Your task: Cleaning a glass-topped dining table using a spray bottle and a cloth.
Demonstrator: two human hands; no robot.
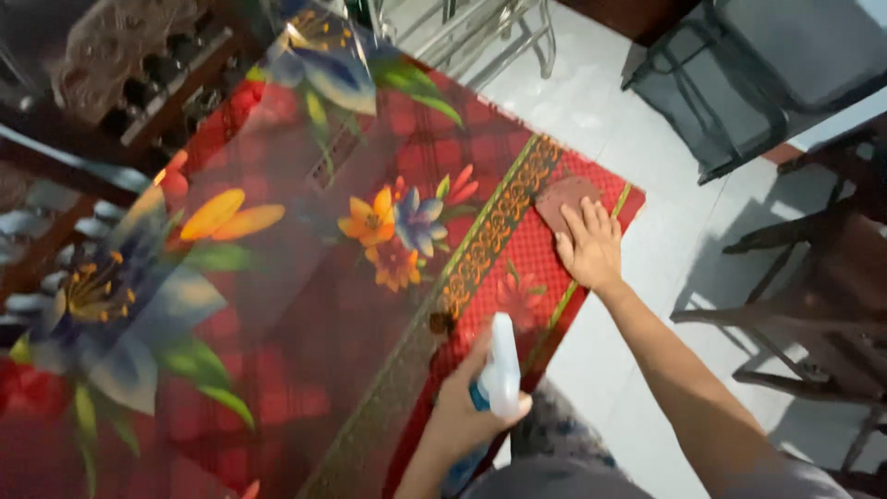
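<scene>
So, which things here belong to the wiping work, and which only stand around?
In use:
- white plastic spray bottle, gripped in the left hand
- flat reddish-brown cloth, pressed under the right hand
- red flowered glossy table cover

Standing around:
- dark metal-framed chair
- brown wooden chair

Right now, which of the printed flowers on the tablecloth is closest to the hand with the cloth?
The faint red flower beside the right hand; the orange and blue cluster lies farther left.
</scene>
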